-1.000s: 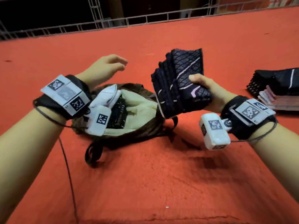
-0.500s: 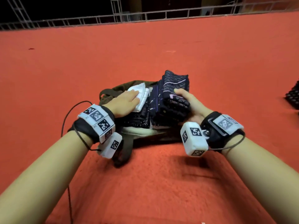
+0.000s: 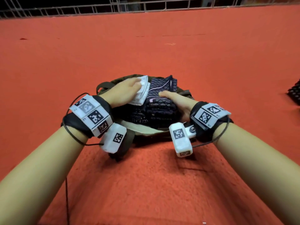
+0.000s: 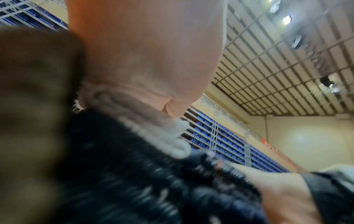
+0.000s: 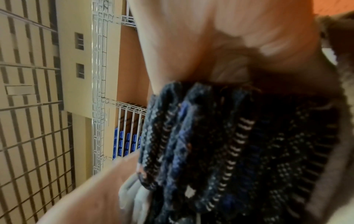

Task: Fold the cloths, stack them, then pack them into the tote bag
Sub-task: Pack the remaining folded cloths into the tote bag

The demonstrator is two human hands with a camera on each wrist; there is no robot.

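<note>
While the brown tote bag (image 3: 105, 86) lies open-mouthed on the red carpeted surface (image 3: 146, 51), both hands are down in its opening. The right hand (image 3: 177, 103) grasps a stack of dark navy patterned cloths (image 3: 159, 101), thumb laid along the top and the rest of the hand against the stack's right side; the stack sits inside the bag with its folded edges facing the person. In the right wrist view the same stack (image 5: 220, 144) shows as several rolled folds with white dashes, the brown bag rim (image 5: 325, 166) just to its side. The left hand (image 3: 120, 93) lies flat, fingers straight, pressing on a white folded cloth (image 3: 142, 93) that rests beside and partly over the navy stack, leaning on its left edge. Beneath the white cloth more dark patterned cloth (image 3: 134, 116) fills the left part of the bag, above the pale lining (image 3: 146, 129) at the near rim. One dark strap (image 3: 128, 140) of the bag trails toward the person. At the far right edge another dark folded pile (image 3: 294, 93) lies on the carpet, well apart from the bag. A white metal railing (image 3: 146, 7) borders the far side.
</note>
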